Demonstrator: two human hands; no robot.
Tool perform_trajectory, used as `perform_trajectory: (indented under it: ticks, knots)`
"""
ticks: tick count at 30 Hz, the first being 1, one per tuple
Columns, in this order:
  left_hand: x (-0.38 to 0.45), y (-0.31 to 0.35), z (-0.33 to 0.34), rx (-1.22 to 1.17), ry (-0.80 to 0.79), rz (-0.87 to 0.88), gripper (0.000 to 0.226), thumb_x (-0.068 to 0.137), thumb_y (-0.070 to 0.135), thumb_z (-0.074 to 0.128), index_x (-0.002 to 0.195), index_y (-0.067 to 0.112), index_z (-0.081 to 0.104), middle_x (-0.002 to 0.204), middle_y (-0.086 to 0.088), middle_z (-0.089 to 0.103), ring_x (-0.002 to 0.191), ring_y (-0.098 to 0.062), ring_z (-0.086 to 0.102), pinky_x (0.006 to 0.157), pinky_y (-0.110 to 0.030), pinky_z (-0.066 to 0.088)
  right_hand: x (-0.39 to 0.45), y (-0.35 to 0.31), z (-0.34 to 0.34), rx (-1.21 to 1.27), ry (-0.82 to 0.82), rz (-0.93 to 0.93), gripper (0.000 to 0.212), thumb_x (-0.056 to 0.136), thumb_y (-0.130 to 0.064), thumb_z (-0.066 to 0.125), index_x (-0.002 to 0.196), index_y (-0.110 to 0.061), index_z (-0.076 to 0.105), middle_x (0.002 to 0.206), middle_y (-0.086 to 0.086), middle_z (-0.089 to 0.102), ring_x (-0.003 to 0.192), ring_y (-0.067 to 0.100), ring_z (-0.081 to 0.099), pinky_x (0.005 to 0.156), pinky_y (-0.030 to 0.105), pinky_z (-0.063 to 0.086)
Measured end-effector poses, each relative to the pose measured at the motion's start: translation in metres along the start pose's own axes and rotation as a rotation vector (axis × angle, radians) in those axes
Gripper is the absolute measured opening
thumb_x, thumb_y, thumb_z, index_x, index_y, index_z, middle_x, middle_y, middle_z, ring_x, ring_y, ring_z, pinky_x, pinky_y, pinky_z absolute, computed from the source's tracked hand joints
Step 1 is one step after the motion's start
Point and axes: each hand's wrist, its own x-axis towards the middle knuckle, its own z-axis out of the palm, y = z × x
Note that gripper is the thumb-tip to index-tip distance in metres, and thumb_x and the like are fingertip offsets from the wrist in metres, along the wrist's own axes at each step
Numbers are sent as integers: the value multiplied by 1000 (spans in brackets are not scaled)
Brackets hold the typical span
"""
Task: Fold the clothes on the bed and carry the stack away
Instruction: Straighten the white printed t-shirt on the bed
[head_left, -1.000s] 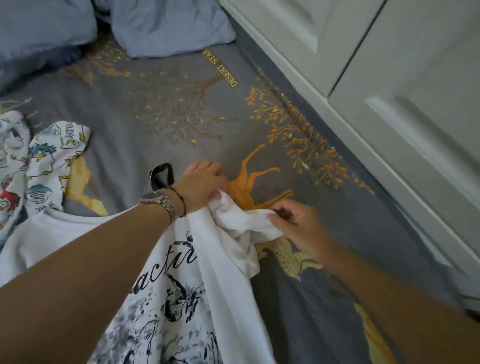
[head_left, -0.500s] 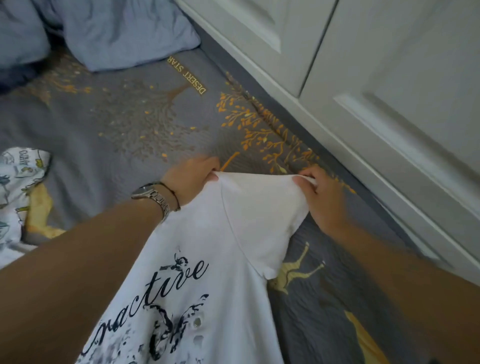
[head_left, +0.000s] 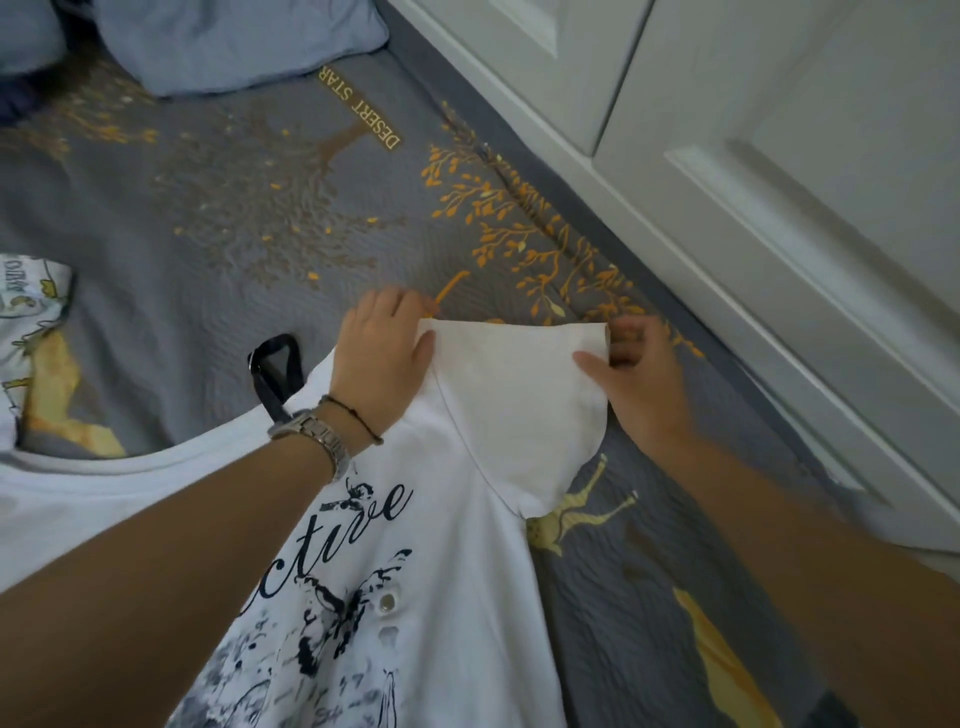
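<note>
One white cotton T-shirt with black script lettering and a black butterfly print lies spread on the bed covered by a grey quilted bedspread with orange tree and giraffe figures. Its short sleeve is stretched flat between two hands. The left hand lies on the shoulder seam at the sleeve's left corner, thumb on top of the cloth and fingers curled over the upper edge, gripping it. That wrist carries one silver metal wristwatch and one thin black cord bracelet. The right hand pinches the sleeve's cuff at the right corner, thumb laid on the white fabric and the fingers tucked behind the hem; how far they wrap under is hard to make out. So the sleeve sits directly between the hands, touching both, while the shirt's body runs back under the left forearm.

One second garment, white with coloured cartoon prints, lies at the left edge of the bed, well apart from the hands. One dark strap loop with a buckle pokes out from beneath the shirt's neckline, just beside the left wrist. Two grey-blue pillows show at the head of the bed: one pillow in full view, the other cut off in the corner. White panelled wardrobe doors run along the bed's right side.
</note>
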Motion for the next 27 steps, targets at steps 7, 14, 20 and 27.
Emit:
perform_trajectory:
  ticks: [7,14,20,27]
  knots:
    - [-70,57,-6,-169,-97,70,25,88,18,56,113,14,60,115,-6,60,109,-26,54,88,-37,42,-66,15,-14,186,-187,149,29,79,2,68,89,-17,49,94,17,67,76,21,65,64,37,53]
    - [-106,88,25,-43,-386,-26,54,96,43,36,145,26,24,152,-6,24,138,-22,23,110,-33,26,-86,17,-19,146,-221,58,31,75,5,71,99,-11,62,86,7,66,74,12,66,66,26,57]
    - [-111,106,41,198,-512,-35,64,96,49,27,149,23,1,156,-17,-1,144,-31,2,117,-44,10,-85,29,-29,-244,-216,-65,37,72,1,74,106,-4,63,100,16,55,75,18,55,68,16,48]
    - [-117,112,10,44,-421,-71,58,94,41,41,145,21,22,153,-10,21,140,-25,21,111,-38,24,-88,18,-35,-565,-204,-166,25,78,-9,66,102,-12,61,99,7,55,83,20,53,69,23,37]
